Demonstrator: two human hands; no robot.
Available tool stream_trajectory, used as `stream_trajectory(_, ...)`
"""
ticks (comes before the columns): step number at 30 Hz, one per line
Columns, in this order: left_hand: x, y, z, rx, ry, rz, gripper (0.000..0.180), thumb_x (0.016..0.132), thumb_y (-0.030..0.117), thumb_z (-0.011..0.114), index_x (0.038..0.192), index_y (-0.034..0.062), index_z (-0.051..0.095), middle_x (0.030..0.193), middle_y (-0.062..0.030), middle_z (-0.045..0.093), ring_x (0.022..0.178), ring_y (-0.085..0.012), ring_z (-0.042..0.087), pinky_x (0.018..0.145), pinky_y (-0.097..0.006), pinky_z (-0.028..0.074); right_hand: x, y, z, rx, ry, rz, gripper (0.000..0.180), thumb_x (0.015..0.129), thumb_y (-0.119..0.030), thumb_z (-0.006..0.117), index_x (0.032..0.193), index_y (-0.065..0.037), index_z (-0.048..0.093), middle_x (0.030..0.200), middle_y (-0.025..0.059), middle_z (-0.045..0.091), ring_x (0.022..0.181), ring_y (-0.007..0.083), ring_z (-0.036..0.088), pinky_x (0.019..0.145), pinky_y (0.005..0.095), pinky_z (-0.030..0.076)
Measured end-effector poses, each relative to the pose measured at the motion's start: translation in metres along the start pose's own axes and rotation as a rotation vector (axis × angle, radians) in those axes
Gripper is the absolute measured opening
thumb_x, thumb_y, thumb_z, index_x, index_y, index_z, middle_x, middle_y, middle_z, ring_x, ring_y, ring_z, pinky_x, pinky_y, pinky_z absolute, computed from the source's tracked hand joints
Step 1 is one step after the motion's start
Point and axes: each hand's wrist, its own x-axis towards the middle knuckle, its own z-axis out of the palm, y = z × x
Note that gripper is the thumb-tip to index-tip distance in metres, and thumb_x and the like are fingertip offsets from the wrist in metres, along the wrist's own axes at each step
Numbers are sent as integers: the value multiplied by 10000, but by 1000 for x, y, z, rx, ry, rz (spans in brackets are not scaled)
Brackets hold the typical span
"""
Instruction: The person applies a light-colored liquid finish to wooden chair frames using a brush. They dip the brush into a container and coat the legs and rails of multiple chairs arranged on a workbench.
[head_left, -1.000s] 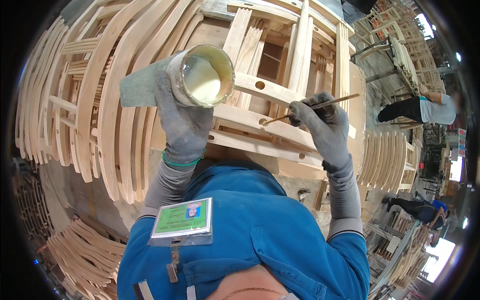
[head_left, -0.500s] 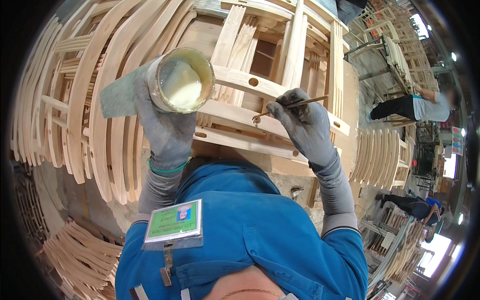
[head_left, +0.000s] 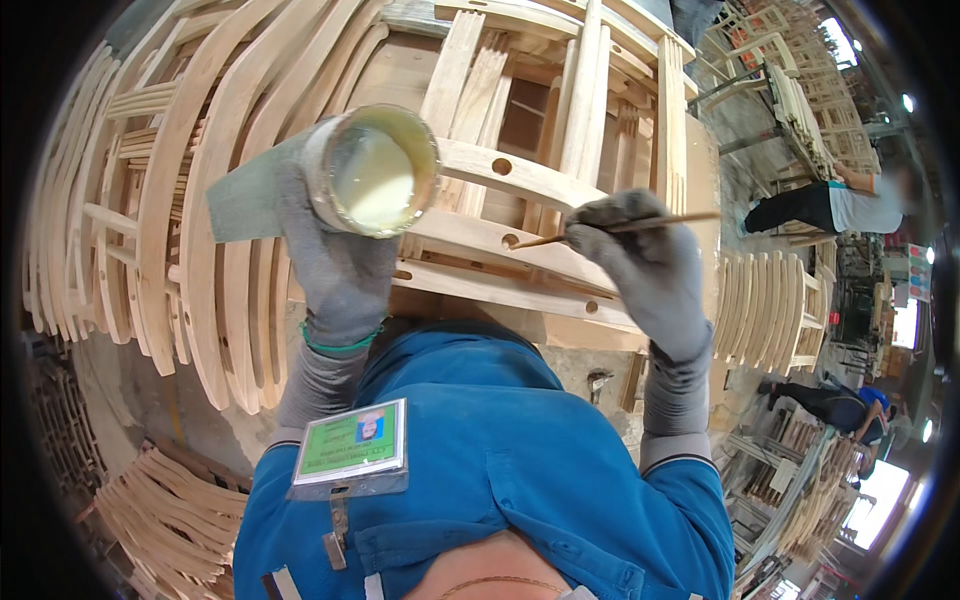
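Note:
Gloved in grey, my left hand [head_left: 345,270] grips a round pot [head_left: 318,190] of creamy pale liquid [head_left: 385,190]. A flat grey-green piece [head_left: 245,195] juts out leftward behind the pot; what it belongs to is hidden. My right hand [head_left: 655,280], also gloved, is closed around a thin wooden stick [head_left: 685,219]. The stick's tip is at a round hole in the middle one of three curved wooden rails [head_left: 565,260]; whether it goes inside, I cannot tell. Another holed rail [head_left: 545,175] lies beyond, and a third [head_left: 500,285] lies nearer me.
Curved wooden frame parts [head_left: 215,220] stand in rows at the left. Ladder-like wooden frames [head_left: 590,100] lie beyond the rails. More slatted parts [head_left: 765,300] are stacked to the right. Two people, one in a light shirt [head_left: 860,215], are farther right. Curved pieces [head_left: 165,515] are piled lower left.
My right hand has shifted right and slightly toward me, while the stick's tip stays by the same hole. The pot in my left hand has moved slightly right and nearer me.

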Motion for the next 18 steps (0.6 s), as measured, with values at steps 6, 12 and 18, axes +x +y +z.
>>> stream_trajectory(6,-7,-11,20,-117,-51,-64,514,907,259,413,1332,3,277,1279,-163,418,1188,-262,439,1005,-387,383,-6,-19,14,439,115,-458,179,752,92,644,876,24,534,877,187,630,805,222,645,671,305,557)
stream_trajectory(12,-6,-14,32,-545,-45,17,746,790,22,649,1369,-6,181,1295,-218,363,1173,-324,431,1001,-414,378,-27,-1,24,19,24,-630,294,736,45,682,979,-12,528,927,174,636,834,256,651,675,340,552)
stream_trajectory(18,1,-7,43,-666,-11,-44,756,779,-12,637,1379,9,177,1339,-223,314,1213,-348,383,1027,-421,346,-39,0,9,389,-135,-618,227,769,68,622,960,-50,587,1034,204,602,1008,328,592,814,408,527)
